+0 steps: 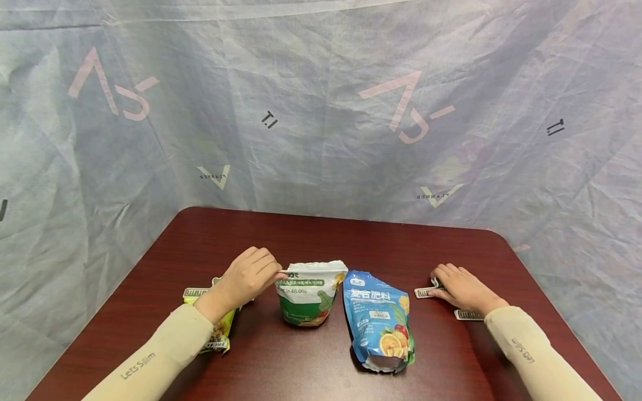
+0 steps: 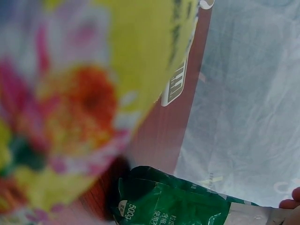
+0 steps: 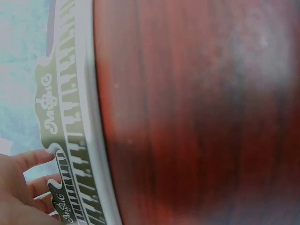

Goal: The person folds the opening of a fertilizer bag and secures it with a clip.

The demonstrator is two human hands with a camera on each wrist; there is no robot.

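Observation:
My left hand pinches the upper left corner of a green and white fertilizer bag, which stands on the table. In the left wrist view the bag's green lower part shows, with fingertips at its white end. To its right is a blue fertilizer bag with printed fruit. My right hand grips a piano-key-patterned bookend; its "Music" lettering shows in the right wrist view. A second such bookend stands under the right wrist, large and near in the right wrist view.
A yellow flower-printed bag is partly hidden by the left forearm and fills much of the left wrist view. Behind it stands another piano-key bookend. The dark red table ends at a grey cloth backdrop.

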